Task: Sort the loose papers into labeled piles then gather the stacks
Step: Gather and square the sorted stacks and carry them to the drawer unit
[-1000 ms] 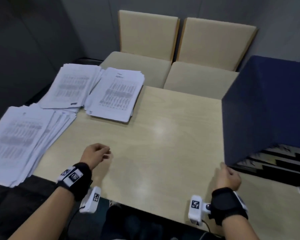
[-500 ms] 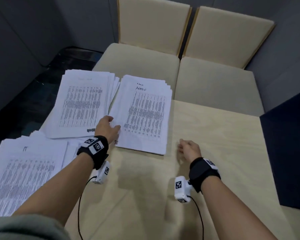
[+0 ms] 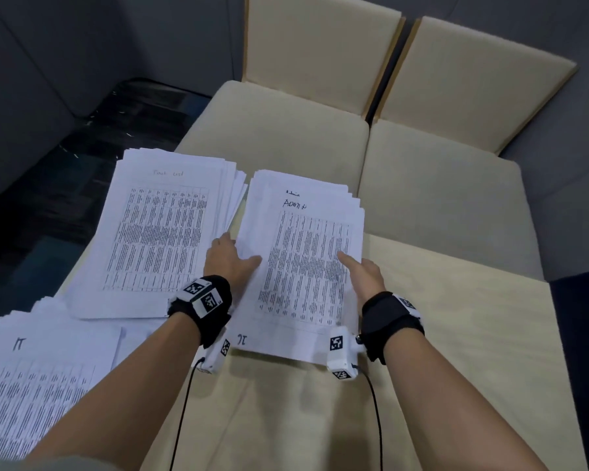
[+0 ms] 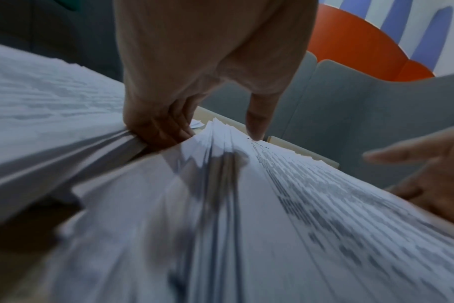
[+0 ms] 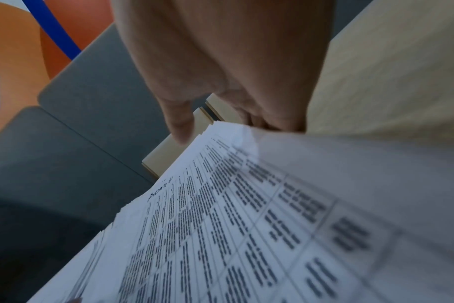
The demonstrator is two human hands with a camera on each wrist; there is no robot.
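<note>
Three piles of printed sheets lie on the pale wooden table (image 3: 456, 334). The pile headed "Task list" (image 3: 164, 232) is at the back left. The "Admin" pile (image 3: 306, 253) lies beside it in the middle, and the "IT" pile (image 3: 31, 385) is at the near left. My left hand (image 3: 230, 260) grips the Admin pile's left edge, with the thumb (image 4: 257, 125) on top and the fingers (image 4: 161, 131) curled under. My right hand (image 3: 361, 270) holds the right edge. Its thumb (image 5: 180, 123) lies on the top sheet (image 5: 233, 225) and its fingers are hidden under the edge.
Two beige upholstered chairs (image 3: 286, 137) (image 3: 439, 198) stand against the table's far edge. A dark blue partition (image 3: 582, 317) borders the table on the right. Dark floor (image 3: 48, 198) lies beyond the left edge. The Task list pile overhangs near the Admin pile's left side.
Both hands have left the near table edge and reached forward to the Admin pile. The left arrived at its left edge first, then the right came to its right edge.
</note>
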